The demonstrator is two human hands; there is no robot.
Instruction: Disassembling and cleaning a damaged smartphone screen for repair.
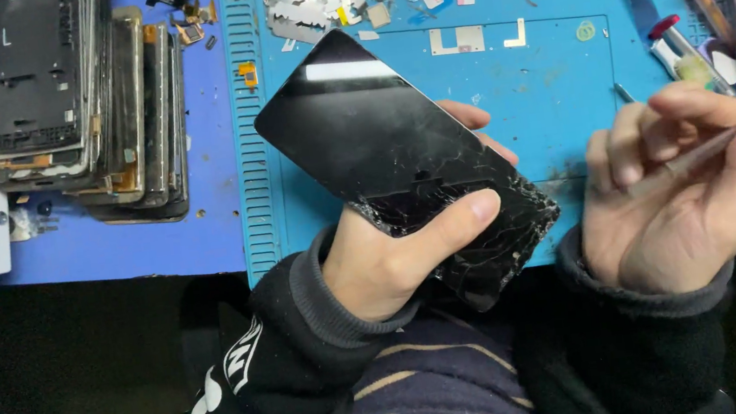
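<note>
A black rectangular smartphone with a shattered glass screen (pixel 400 161) sits at the centre of the frame, tilted with its top toward 11 o'clock and cracks spreading across its lower end at 5 o'clock. The left hand (pixel 397 255) grips it from below, thumb pressed on the broken glass. At 3 o'clock the right hand (pixel 680 192) is closed around a thin pale stick-like tool (pixel 703 152). Beneath lies a blue rubber repair mat (pixel 523 94); at 10 o'clock stands a stack of stripped dark phone frames (pixel 79 102).
</note>
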